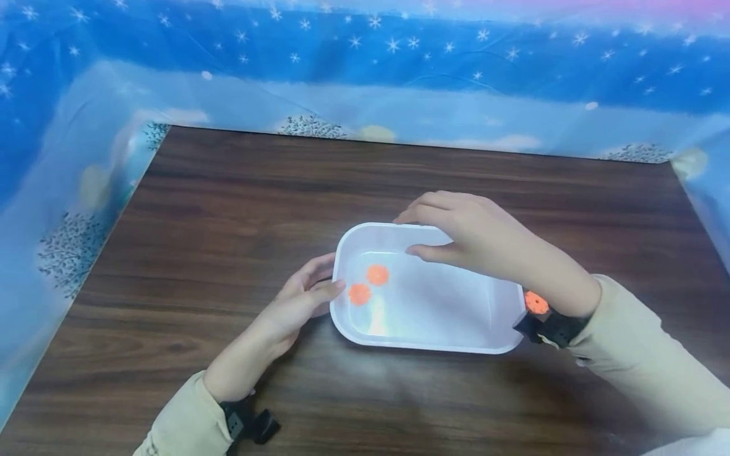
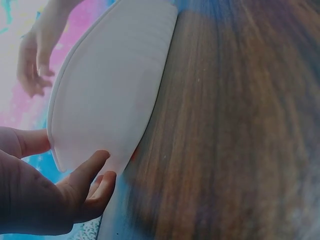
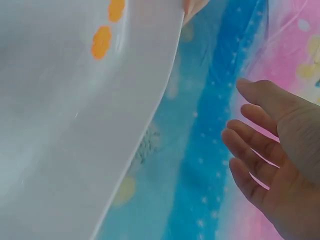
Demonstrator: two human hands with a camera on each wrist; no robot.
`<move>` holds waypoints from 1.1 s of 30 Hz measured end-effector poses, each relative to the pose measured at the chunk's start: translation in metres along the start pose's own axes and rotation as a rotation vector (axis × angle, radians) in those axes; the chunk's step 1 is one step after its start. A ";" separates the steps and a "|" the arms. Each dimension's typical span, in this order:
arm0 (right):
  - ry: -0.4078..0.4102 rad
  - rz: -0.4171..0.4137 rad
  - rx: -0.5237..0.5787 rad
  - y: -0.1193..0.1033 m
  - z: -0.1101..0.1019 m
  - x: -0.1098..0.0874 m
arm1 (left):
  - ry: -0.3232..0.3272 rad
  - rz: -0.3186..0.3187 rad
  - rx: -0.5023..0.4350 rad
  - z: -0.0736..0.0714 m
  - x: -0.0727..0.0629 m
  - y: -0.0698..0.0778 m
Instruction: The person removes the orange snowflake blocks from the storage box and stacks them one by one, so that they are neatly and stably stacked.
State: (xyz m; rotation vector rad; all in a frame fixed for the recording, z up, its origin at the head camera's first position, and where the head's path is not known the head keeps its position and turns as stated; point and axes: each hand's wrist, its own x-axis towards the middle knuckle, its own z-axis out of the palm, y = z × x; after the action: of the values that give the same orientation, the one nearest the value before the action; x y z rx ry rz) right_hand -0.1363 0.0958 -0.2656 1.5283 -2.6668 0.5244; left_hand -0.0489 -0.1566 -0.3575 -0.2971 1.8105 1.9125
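A white plastic tray (image 1: 433, 316) with rounded corners lies on the table. Two small orange scalloped discs (image 1: 377, 274) sit inside it toward the left end. My left hand (image 1: 296, 301) holds that end, thumb over the rim and fingers against the outer wall, as the left wrist view also shows around the white side wall (image 2: 110, 85). Above the far rim is my right hand (image 1: 462, 228), fingers loosely bent with nothing between them. In the right wrist view the right hand (image 3: 280, 155) appears apart from the tray wall (image 3: 125, 110).
Another orange disc (image 1: 536, 303), dotted with dark marks, shows just outside the tray's right end, partly hidden by the right wrist. A dark wood-grain table (image 1: 228, 190) spreads around the tray. Blue snowflake-patterned cloth (image 1: 365, 57) hangs behind the table and along its sides.
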 end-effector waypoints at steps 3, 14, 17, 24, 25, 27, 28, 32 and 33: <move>-0.067 -0.003 0.038 -0.002 0.009 0.015 | -0.002 0.002 -0.008 -0.001 0.000 -0.001; -0.209 -0.039 0.093 -0.001 0.054 0.034 | 0.000 0.009 -0.018 -0.001 0.002 -0.004; -0.243 -0.070 0.106 -0.001 0.067 0.039 | 0.005 0.009 -0.013 -0.002 0.002 -0.005; -0.349 -0.082 0.117 0.001 0.094 0.046 | -0.032 0.030 -0.028 -0.002 0.003 -0.009; -0.354 -0.078 0.113 0.002 0.097 0.046 | -0.036 0.035 -0.029 -0.002 0.003 -0.010; -0.352 -0.067 0.101 0.004 0.100 0.046 | -0.037 0.045 -0.030 -0.002 0.003 -0.011; -0.348 -0.063 0.097 0.005 0.100 0.046 | -0.033 0.048 -0.029 -0.002 0.003 -0.011; -0.350 -0.050 0.061 0.008 0.101 0.044 | -0.019 0.050 -0.025 -0.004 0.003 -0.011; -0.350 -0.046 0.054 0.008 0.102 0.044 | -0.017 0.050 -0.027 -0.004 0.003 -0.012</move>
State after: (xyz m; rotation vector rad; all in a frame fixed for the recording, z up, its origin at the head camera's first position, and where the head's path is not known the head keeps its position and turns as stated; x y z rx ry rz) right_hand -0.1511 0.0324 -0.3555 1.8459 -2.8764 0.3567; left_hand -0.0466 -0.1596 -0.3694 -0.2461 1.7979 1.9687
